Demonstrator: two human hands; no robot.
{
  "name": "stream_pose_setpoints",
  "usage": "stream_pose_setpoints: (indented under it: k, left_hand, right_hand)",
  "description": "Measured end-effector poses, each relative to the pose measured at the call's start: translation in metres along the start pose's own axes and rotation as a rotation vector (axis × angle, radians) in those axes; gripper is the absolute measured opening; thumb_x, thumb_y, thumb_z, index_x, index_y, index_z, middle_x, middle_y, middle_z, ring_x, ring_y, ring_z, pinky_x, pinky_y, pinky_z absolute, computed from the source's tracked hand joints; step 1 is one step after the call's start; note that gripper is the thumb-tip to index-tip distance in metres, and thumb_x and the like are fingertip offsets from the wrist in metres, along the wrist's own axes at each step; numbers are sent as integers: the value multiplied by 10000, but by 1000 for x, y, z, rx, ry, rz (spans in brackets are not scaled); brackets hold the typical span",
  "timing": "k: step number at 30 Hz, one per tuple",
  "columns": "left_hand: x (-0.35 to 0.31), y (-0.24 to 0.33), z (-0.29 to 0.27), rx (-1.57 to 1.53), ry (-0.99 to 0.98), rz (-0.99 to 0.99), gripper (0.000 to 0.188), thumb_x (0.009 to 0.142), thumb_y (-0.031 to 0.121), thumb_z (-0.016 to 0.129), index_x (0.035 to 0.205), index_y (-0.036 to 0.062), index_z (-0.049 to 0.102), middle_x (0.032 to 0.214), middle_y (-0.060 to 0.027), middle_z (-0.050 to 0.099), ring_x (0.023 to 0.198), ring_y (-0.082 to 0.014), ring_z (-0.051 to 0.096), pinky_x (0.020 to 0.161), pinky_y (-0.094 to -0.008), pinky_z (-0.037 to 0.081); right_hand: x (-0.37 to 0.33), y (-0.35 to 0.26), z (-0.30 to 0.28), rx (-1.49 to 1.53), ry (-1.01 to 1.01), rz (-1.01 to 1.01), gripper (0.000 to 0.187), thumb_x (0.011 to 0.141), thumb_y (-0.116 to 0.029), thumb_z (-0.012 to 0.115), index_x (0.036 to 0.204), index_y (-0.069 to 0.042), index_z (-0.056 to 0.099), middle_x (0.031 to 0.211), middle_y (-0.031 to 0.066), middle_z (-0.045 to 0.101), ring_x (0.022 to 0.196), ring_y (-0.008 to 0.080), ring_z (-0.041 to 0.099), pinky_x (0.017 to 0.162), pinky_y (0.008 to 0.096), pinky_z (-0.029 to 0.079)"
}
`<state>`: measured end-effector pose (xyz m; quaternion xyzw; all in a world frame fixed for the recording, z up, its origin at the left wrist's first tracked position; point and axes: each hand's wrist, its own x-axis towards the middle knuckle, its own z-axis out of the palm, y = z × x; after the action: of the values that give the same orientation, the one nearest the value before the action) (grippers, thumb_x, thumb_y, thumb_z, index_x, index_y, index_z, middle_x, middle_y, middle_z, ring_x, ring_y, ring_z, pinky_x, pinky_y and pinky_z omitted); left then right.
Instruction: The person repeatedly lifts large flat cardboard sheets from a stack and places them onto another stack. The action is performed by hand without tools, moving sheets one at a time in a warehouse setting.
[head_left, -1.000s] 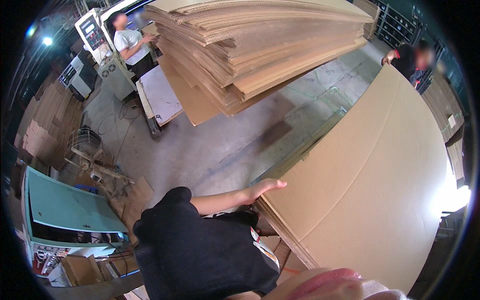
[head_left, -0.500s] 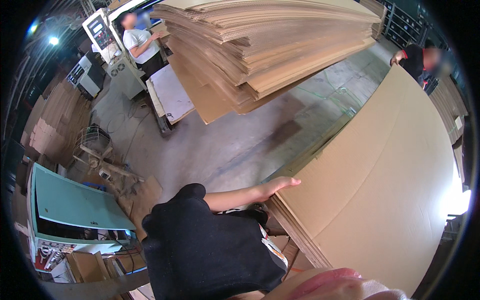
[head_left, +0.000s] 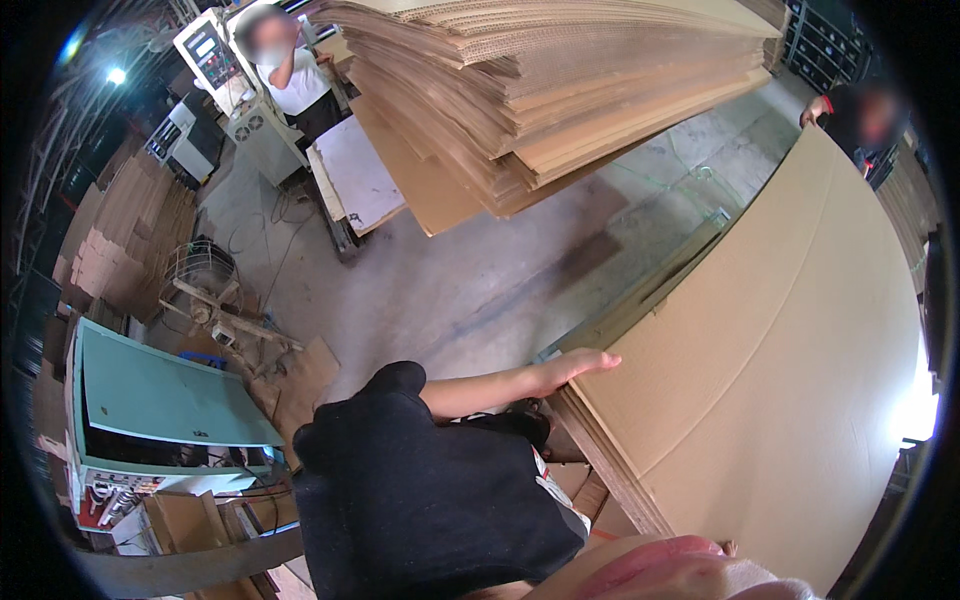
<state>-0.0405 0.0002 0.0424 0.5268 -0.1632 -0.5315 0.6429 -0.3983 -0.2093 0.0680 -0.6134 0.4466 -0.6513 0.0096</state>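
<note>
A stack of large brown cardboard sheets (head_left: 760,370) spreads across the right side, its layered edge toward me. My left hand (head_left: 580,371) is closed on the near left corner of this stack, thumb lying on top and the other fingers hidden beneath. Of my right hand (head_left: 731,548) only what looks like a fingertip shows at the near edge of the top sheet; the rest is hidden. At the far right end, a co-worker's hand (head_left: 815,112) holds the far corner of the same stack.
A tall pile of cardboard sheets (head_left: 560,110) overhangs the floor ahead. Behind it a person in a white shirt (head_left: 295,90) stands by a machine with a control panel (head_left: 212,60). At left are a caged fan (head_left: 205,270) and a teal cabinet (head_left: 165,395) with its door ajar.
The view has shifted slightly, so most things sit a little further right. The person in white has raised a hand toward the head. My left hand keeps its hold on the sheets.
</note>
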Motion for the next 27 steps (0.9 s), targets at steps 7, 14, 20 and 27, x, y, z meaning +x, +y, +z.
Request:
stream_pose_setpoints:
  k: [7, 14, 20, 27]
  left_hand:
    - [-8, 16, 0, 97, -46, -72, 808, 982, 574, 456, 1503, -25, 302, 1572, -145, 308, 1465, -212, 253, 1203, -374, 208]
    - [10, 7, 10, -115, 36, -56, 585, 947, 493, 550, 1310, 35, 538, 1236, -94, 609, 1157, -175, 571, 995, -328, 437]
    - [5, 10, -2, -216, -21, -114, 590, 947, 495, 554, 1314, 33, 528, 1232, -89, 602, 1163, -166, 565, 982, -329, 439]
    - [6, 5, 6, -68, 67, -37, 601, 963, 491, 521, 1337, 21, 504, 1273, -92, 591, 1180, -170, 564, 997, -333, 440]
  right_hand:
    - [-11, 25, -13, 281, -42, 374, 364, 1026, -210, 464, 989, 55, 710, 1004, 181, 712, 906, 267, 678, 816, 397, 568]
    - [-22, -167, 41, 418, -769, -308, 376, 664, -93, 703, 1039, -65, 681, 1078, 95, 689, 1020, 290, 652, 894, 444, 501]
    - [-45, -208, 72, 672, -977, -492, 208, 735, -143, 773, 904, -69, 678, 1057, 69, 689, 971, 254, 668, 839, 396, 533]
    - [5, -70, 4, -160, -374, 225, 98, 882, 1, 621, 936, -9, 703, 1004, 129, 713, 915, 264, 670, 821, 365, 520]
